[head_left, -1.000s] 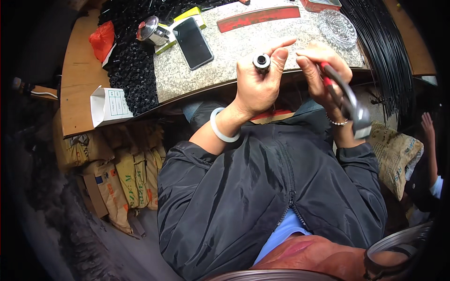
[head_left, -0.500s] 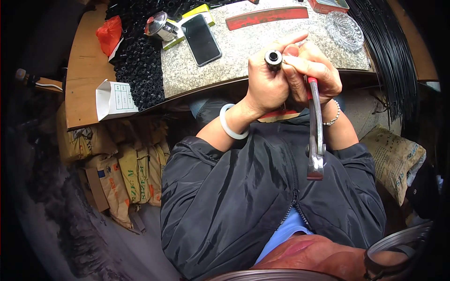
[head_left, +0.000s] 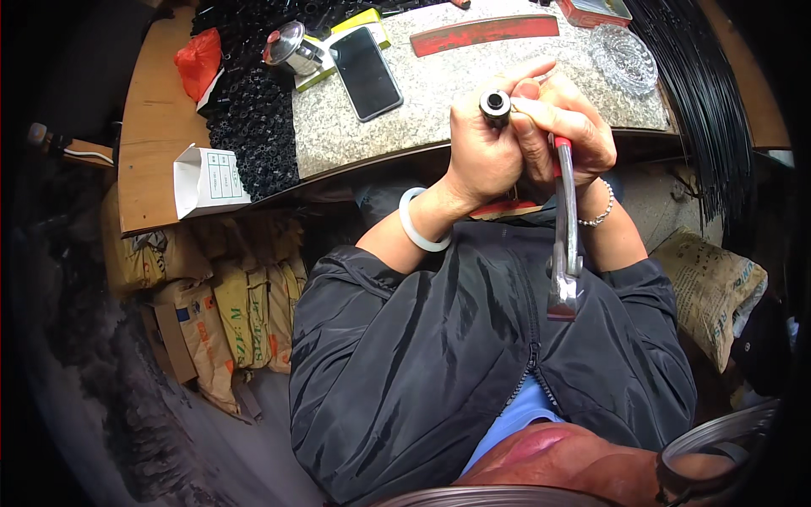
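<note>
My left hand point(head_left: 486, 152) is closed around a black tube point(head_left: 495, 108), whose open, metal-ringed end faces up. My right hand point(head_left: 579, 127) is closed on pliers point(head_left: 565, 228) with red handles, their wide metal jaw end hanging toward my jacket. The right fingertips are pressed against the left hand beside the tube's end; whether they pinch something small there, I cannot tell. Both hands are held together just off the table's front edge. Most of the tube and the pliers' handles are hidden by my fingers.
On the speckled tabletop point(head_left: 355, 144) lie a phone point(head_left: 366, 73), a red curved strip point(head_left: 484, 34) and a glass ashtray point(head_left: 623, 59). A lidded metal cup point(head_left: 294, 49) stands at left, near many small black parts point(head_left: 253, 127) and a white box point(head_left: 211, 182). Black rods point(head_left: 710, 110) overhang at right.
The pliers' jaw end has tipped slightly up and left. Both hands keep their grip in nearly the same place, and the whole view has shifted very slightly.
</note>
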Demonstrator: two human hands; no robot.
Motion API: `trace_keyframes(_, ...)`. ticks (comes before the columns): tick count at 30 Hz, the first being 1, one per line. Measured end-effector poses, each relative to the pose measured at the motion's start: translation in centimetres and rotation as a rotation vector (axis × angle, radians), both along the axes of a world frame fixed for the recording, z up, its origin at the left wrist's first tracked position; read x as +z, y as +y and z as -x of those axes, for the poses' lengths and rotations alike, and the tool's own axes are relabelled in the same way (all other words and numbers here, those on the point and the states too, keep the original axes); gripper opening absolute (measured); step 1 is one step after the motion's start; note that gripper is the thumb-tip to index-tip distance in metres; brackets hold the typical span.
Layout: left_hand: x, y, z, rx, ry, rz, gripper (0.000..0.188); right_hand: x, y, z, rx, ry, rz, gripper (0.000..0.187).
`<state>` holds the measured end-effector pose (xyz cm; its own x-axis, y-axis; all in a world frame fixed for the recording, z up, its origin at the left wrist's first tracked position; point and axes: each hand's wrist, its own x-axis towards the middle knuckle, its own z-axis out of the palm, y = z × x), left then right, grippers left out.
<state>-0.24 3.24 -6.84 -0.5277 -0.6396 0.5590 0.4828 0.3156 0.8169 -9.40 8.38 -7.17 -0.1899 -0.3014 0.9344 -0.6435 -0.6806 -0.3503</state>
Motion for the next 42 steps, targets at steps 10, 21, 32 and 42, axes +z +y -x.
trace_keyframes(10, 0.3, -0.2, -0.2, -0.013, -0.023, -0.030, 0.026, -0.1, -0.3, 0.2, -0.031, 0.038, 0.000, 0.020)
trace_keyframes(21, 0.3, -0.3, -0.9, -0.017, -0.067, -0.025, 0.027, 0.4, 0.1, -0.1, 0.010, 0.048, -0.044, 0.022)
trace_keyframes(32, 0.4, -0.2, -1.4, 0.049, -0.157, 0.106, 0.029, 4.8, 1.9, 1.1, 0.242, -0.043, -0.629, 0.015)
trace_keyframes(42, 1.9, -1.6, -2.3, 0.041, -0.069, -0.140, 0.031, 7.9, 7.4, 4.1, 0.516, -0.171, -1.322, 0.038)
